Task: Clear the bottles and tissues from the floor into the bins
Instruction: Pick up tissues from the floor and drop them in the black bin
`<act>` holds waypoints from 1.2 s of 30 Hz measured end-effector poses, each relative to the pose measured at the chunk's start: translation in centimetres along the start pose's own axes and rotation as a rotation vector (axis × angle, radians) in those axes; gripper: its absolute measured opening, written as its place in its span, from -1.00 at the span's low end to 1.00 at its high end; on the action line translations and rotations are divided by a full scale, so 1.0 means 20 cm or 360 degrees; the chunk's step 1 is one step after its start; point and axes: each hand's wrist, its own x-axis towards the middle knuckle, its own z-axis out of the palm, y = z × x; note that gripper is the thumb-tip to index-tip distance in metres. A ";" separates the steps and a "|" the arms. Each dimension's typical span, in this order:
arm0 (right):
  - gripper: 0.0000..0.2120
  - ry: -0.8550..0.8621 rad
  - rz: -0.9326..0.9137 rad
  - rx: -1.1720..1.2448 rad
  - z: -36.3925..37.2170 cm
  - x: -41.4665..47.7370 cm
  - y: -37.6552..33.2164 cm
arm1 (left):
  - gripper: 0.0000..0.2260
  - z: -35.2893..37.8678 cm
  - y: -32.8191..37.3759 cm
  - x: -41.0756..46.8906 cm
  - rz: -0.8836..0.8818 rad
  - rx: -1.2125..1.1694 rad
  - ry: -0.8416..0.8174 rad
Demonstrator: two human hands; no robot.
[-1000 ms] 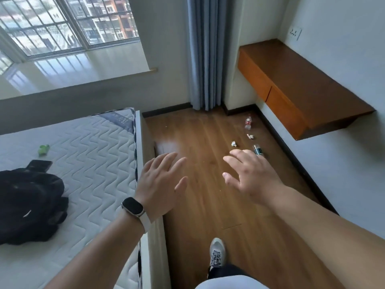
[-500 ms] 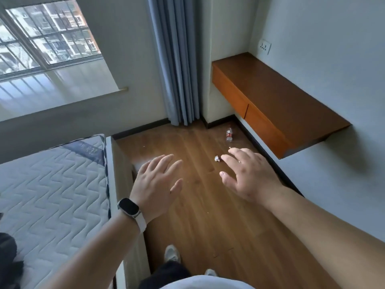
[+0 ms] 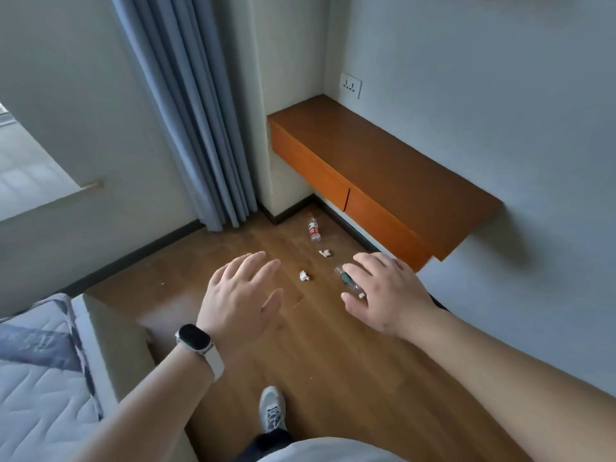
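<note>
Reaching with both hands empty and spread, my right hand [image 3: 383, 291] is nearest the bottle [image 3: 348, 281], lying slanted at frame middle.

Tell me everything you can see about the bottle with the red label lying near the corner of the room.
The bottle with the red label is a small clear plastic bottle lying on its side on the wooden floor. A red band wraps its middle, and its neck points toward the corner, near the dark skirting below the wooden shelf. It looks empty, though it is too small to be sure. Nothing touches it but the floor; a crumpled tissue lies apart on its near side, and both hands are well short of it.
</note>
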 end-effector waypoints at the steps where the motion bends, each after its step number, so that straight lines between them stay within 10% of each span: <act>1: -0.47 -0.0025 0.0011 -0.0007 0.00 0.07 -0.01 | -0.59 0.00 -0.04 0.07 0.0030 -0.0017 0.0002; 36: -0.54 -0.0378 0.0020 0.0384 0.95 1.69 0.86 | -0.64 1.23 -0.35 1.60 -0.0109 0.0031 -0.0463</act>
